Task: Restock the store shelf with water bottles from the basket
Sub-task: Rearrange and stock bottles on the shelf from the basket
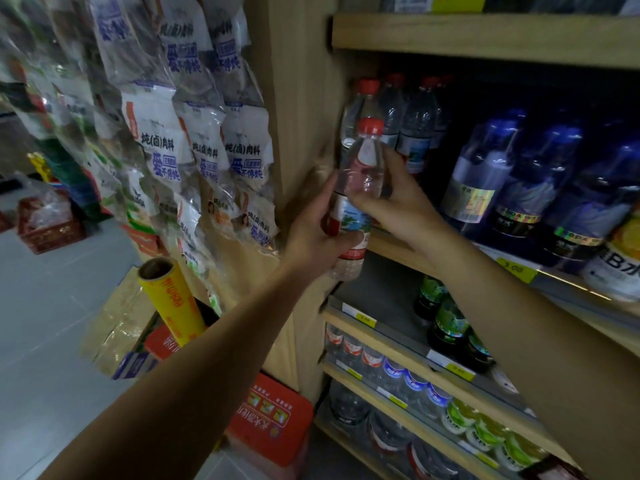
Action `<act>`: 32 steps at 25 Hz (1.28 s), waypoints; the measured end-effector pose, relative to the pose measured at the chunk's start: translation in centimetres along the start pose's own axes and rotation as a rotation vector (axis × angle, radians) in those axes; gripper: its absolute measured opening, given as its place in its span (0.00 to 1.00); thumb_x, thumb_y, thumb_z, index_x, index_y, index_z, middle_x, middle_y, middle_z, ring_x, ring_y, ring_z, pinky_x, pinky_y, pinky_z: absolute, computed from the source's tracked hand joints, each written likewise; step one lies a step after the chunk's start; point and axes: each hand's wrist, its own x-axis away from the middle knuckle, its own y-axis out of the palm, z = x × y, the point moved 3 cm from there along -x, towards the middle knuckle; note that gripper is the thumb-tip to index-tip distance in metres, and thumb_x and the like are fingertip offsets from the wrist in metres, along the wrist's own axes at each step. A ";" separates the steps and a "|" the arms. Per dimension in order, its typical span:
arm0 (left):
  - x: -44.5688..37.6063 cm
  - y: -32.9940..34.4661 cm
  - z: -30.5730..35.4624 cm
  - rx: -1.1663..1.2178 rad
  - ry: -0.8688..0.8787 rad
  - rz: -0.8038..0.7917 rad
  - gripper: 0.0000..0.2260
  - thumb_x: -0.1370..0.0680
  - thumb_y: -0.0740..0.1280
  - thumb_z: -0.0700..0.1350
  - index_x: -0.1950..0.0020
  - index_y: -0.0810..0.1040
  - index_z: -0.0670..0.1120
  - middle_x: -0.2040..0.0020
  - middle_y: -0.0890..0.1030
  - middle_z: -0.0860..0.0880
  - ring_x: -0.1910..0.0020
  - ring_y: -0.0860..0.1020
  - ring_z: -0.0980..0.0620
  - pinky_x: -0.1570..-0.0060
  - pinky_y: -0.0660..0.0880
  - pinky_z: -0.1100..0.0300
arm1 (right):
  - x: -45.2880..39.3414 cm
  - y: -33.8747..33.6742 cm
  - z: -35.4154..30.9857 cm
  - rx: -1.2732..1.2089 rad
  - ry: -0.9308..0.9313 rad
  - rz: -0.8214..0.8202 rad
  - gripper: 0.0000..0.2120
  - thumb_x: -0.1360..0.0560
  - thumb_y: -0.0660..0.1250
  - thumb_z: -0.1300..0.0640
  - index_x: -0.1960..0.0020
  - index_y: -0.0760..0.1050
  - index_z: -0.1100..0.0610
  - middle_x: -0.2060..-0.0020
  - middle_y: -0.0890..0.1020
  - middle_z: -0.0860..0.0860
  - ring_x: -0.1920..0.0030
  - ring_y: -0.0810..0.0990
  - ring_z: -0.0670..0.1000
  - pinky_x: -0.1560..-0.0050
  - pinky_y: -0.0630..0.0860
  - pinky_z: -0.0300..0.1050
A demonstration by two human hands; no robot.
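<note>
At far left a red basket (48,225) sits on the floor, and hanging seasoning packets (194,133) cover the wooden side panel, with a yellow roll (171,301) below them. The left hand (317,233) grips a tall red-capped water bottle (349,216) around its label, upright at the left end of the shelf (391,247). Just to its right, the right hand (398,199) pinches a smaller red-capped bottle (365,164) in front of the tall one, with more water bottles (415,126) standing behind and blue bottles (512,174) further right.

Gap beside dark green bottles (446,323)
</note>
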 end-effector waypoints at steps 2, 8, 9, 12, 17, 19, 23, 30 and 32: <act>-0.8 0.9 0.9 -0.029 0.023 -0.017 0.41 0.28 0.74 0.40 0.22 0.58 0.61 0.31 0.74 0.54 0.34 0.75 0.56 0.37 0.75 0.48 | 0.2 -1.2 -0.9 0.049 -0.038 0.092 0.37 0.29 0.75 0.55 0.25 0.63 0.45 0.40 0.78 0.39 0.44 0.76 0.33 0.39 0.77 0.43; -1.5 0.7 1.3 0.128 0.000 -0.008 0.35 0.26 0.74 0.40 0.23 0.63 0.54 0.39 0.77 0.63 0.39 0.77 0.64 0.41 0.75 0.62 | -0.1 -5.3 -2.6 0.031 -0.130 0.355 0.39 0.31 0.78 0.55 0.25 0.64 0.47 0.37 0.76 0.41 0.42 0.76 0.34 0.39 0.76 0.40; -1.8 0.5 1.1 0.113 -0.002 -0.008 0.35 0.26 0.74 0.42 0.23 0.63 0.54 0.38 0.76 0.64 0.39 0.76 0.65 0.39 0.74 0.60 | 0.0 -5.4 -2.5 0.031 -0.141 0.388 0.38 0.30 0.77 0.57 0.25 0.64 0.48 0.38 0.76 0.40 0.44 0.75 0.31 0.41 0.76 0.35; -2.2 -0.1 1.2 -0.046 0.049 -0.008 0.37 0.28 0.74 0.54 0.23 0.61 0.59 0.35 0.75 0.65 0.35 0.73 0.66 0.34 0.71 0.56 | 0.9 -5.1 -1.4 -0.048 -0.161 0.551 0.37 0.28 0.76 0.59 0.25 0.62 0.50 0.40 0.77 0.39 0.42 0.75 0.31 0.44 0.75 0.31; -1.9 -0.6 0.3 -0.348 0.115 -0.020 0.39 0.31 0.68 0.63 0.23 0.53 0.64 0.26 0.69 0.59 0.27 0.66 0.56 0.28 0.67 0.49 | 0.7 -4.6 -0.6 -0.029 -0.249 0.659 0.38 0.28 0.75 0.59 0.24 0.60 0.51 0.33 0.75 0.47 0.34 0.74 0.44 0.34 0.75 0.49; -2.3 -0.5 0.3 -0.479 0.129 -0.044 0.40 0.31 0.64 0.67 0.23 0.49 0.65 0.25 0.67 0.58 0.26 0.65 0.54 0.29 0.67 0.47 | 0.0 -4.5 -0.2 0.005 -0.266 0.645 0.37 0.28 0.74 0.61 0.24 0.60 0.52 0.33 0.74 0.48 0.33 0.74 0.45 0.34 0.74 0.49; -2.8 -0.1 0.6 -0.872 0.134 -0.051 0.41 0.29 0.64 0.69 0.22 0.46 0.64 0.20 0.57 0.57 0.22 0.55 0.52 0.26 0.58 0.45 | -2.0 -4.4 0.6 0.125 -0.186 0.562 0.38 0.28 0.74 0.61 0.24 0.59 0.48 0.32 0.75 0.47 0.34 0.74 0.45 0.37 0.74 0.39; -2.4 0.5 -0.5 -1.025 0.163 -0.062 0.41 0.27 0.63 0.69 0.21 0.47 0.61 0.19 0.53 0.56 0.21 0.52 0.50 0.26 0.57 0.42 | -5.4 -4.2 2.4 0.179 -0.118 0.342 0.39 0.26 0.73 0.58 0.22 0.56 0.49 0.32 0.74 0.45 0.35 0.74 0.44 0.37 0.71 0.37; -2.5 0.5 -0.6 -1.005 0.174 -0.040 0.41 0.28 0.62 0.69 0.21 0.47 0.62 0.20 0.54 0.56 0.21 0.55 0.51 0.27 0.59 0.43 | -6.0 -4.4 2.8 0.159 -0.071 0.323 0.39 0.25 0.72 0.57 0.21 0.53 0.49 0.30 0.73 0.48 0.32 0.73 0.47 0.33 0.71 0.43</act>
